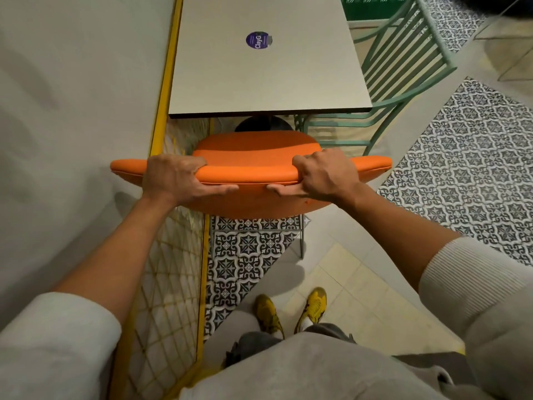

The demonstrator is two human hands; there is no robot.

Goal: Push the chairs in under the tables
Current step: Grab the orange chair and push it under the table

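Observation:
An orange padded chair (251,171) stands in front of me, its curved backrest facing me and its seat just short of the near edge of a square beige table (259,76). My left hand (176,177) grips the top of the backrest left of centre, fingers over the rim, thumb underneath. My right hand (323,173) grips it right of centre in the same way. A gap shows between the seat and the table edge, with the table's dark pedestal base (262,124) visible in it.
A pale wall with a yellow-framed wire partition (170,255) runs along the left. A green metal chair (403,67) stands at the table's right side. The floor has patterned tiles (473,174). My feet in yellow shoes (291,311) stand behind the chair.

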